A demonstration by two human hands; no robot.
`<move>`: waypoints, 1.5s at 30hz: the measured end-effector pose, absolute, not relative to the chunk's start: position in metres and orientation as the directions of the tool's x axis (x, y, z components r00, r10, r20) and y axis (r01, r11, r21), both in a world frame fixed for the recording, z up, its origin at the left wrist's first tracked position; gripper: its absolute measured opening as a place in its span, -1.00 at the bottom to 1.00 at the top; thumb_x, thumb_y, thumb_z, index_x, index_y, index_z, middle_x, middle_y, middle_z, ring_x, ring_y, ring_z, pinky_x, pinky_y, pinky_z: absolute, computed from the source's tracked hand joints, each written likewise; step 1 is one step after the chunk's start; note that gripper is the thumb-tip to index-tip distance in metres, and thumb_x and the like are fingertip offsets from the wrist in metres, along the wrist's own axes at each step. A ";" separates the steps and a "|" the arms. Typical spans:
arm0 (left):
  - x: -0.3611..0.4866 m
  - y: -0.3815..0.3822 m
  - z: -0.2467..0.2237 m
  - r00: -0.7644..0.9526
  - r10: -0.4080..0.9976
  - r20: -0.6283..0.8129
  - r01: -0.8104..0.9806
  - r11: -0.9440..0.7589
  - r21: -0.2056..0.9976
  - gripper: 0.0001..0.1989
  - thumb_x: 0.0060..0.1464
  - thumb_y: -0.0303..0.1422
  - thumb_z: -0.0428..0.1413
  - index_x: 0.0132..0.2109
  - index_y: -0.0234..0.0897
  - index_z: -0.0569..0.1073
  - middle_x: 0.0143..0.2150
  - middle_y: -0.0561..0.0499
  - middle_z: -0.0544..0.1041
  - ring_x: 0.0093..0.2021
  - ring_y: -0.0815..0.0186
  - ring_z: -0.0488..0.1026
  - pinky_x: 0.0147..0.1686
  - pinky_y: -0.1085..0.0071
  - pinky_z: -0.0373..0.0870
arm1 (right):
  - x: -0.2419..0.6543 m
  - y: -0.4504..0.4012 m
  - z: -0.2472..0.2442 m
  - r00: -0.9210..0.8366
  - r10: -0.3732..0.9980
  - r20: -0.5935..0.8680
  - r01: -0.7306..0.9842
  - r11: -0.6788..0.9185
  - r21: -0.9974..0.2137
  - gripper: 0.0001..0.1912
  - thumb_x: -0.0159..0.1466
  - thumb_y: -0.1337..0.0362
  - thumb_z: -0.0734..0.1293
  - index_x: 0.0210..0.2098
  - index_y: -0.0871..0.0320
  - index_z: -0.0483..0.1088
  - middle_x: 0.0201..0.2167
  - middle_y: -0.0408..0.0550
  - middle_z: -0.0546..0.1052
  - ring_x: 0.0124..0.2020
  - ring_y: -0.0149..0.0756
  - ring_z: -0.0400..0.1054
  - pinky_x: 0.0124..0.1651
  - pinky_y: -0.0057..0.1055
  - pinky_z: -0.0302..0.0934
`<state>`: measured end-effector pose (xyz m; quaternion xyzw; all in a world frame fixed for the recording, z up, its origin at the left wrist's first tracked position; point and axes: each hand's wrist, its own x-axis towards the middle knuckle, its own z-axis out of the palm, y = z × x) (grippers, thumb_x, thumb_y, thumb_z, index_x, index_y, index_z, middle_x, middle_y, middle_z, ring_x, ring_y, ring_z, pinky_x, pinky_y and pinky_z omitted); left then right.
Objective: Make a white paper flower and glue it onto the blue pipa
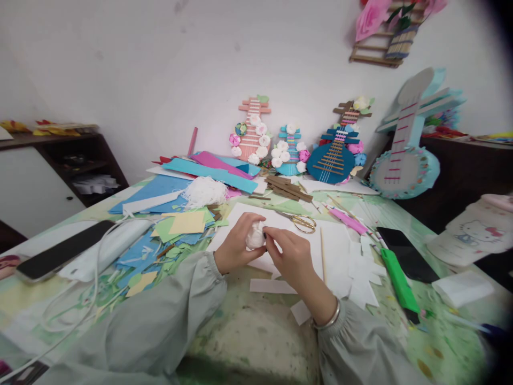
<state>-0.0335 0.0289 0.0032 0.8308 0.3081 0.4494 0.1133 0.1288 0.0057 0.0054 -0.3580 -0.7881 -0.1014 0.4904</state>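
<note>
A small crumpled white paper flower (255, 236) is held between both hands, above white sheets (236, 214) on the table. My left hand (237, 243) wraps its thumb and fingers round the flower's left side. My right hand (290, 252) pinches at the flower's right edge with thumb and index finger. Gold-handled scissors (303, 222) lie just behind my right hand. A thin wooden stick (323, 255) rests on the paper to its right, and a white paper strip (272, 286) lies in front of the hands.
Coloured paper scraps (184, 223), white yarn (205, 191) and a dark phone (64, 250) lie left. To the right are a green cutter (397, 278), a black phone (406, 253) and a white cup (473, 230). Decorated paper instruments (331, 161) lean against the wall.
</note>
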 end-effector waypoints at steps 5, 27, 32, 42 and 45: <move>-0.034 0.030 0.003 0.385 0.624 0.680 0.426 -0.774 0.469 -0.55 -0.02 -0.41 0.16 0.03 -0.25 0.21 -0.05 -0.12 0.33 -0.02 0.16 0.30 -0.03 0.25 0.29 | 0.128 0.001 0.011 -0.319 0.441 0.839 0.635 0.757 -0.156 -0.77 0.28 0.43 0.20 -0.16 0.12 0.44 -0.27 -0.01 0.61 -0.26 -0.27 0.49 -0.22 -0.37 0.33; -0.027 0.028 -0.003 0.423 0.822 0.381 0.394 -0.545 0.740 -0.54 -0.07 -0.36 0.17 0.01 -0.32 0.29 -0.03 -0.15 0.36 -0.07 0.14 0.35 -0.11 0.17 0.42 | 0.128 0.018 -0.002 -0.089 0.914 0.396 0.460 0.391 -0.797 -0.75 0.11 0.39 0.28 -0.19 0.14 0.39 -0.30 -0.04 0.60 -0.38 -0.30 0.51 -0.33 -0.37 0.41; -0.028 0.032 -0.008 0.398 0.912 0.101 0.168 -0.181 0.969 -0.56 -0.06 -0.30 0.12 0.00 -0.27 0.27 -0.03 -0.08 0.31 -0.27 0.30 0.39 -0.46 0.33 0.53 | 0.131 0.025 -0.005 -0.074 0.926 0.370 0.424 0.365 -0.829 -0.87 0.10 0.37 0.28 -0.34 0.14 0.41 -0.36 -0.07 0.59 -0.41 -0.31 0.52 -0.39 -0.43 0.39; -0.029 0.035 -0.004 0.316 0.945 0.086 0.086 -0.119 0.989 -0.63 -0.02 -0.17 0.12 -0.12 -0.32 0.36 -0.26 -0.01 0.36 -0.37 0.34 0.37 -0.61 0.44 0.48 | 0.132 0.027 -0.005 -0.043 0.931 0.363 0.369 0.352 -0.860 -0.91 0.06 0.29 0.33 -0.41 0.15 0.38 -0.44 -0.07 0.55 -0.42 -0.27 0.51 -0.40 -0.39 0.40; -0.029 0.035 -0.005 0.311 0.946 0.097 0.110 -0.136 0.985 -0.65 -0.03 -0.20 0.11 -0.12 -0.33 0.40 -0.30 0.00 0.38 -0.42 0.35 0.38 -0.62 0.43 0.48 | 0.133 0.029 -0.007 -0.048 0.931 0.363 0.349 0.356 -0.867 -0.89 0.09 0.25 0.32 -0.38 0.15 0.39 -0.41 -0.07 0.55 -0.43 -0.29 0.49 -0.42 -0.39 0.41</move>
